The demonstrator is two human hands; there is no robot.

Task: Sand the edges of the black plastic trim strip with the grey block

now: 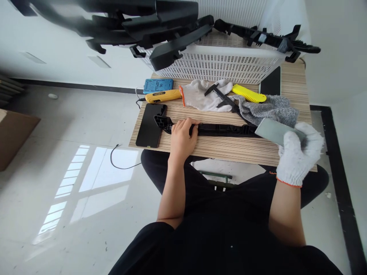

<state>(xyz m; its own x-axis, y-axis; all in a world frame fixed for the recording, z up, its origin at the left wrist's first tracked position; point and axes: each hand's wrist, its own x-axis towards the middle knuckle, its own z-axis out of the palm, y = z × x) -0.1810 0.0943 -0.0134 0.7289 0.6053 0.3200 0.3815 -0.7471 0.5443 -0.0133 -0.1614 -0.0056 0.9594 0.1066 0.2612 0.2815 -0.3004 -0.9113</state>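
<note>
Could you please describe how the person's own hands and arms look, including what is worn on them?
The left hand is bare. The right hand wears a white knitted glove with an orange edge at the wrist. Both forearms are bare below short black sleeves.

Black shirt [218,236], black trousers [156,168], white glove [294,162]

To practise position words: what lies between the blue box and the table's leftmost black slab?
In the head view, a corded yellow tool lies between the blue box and the black slab.
</note>
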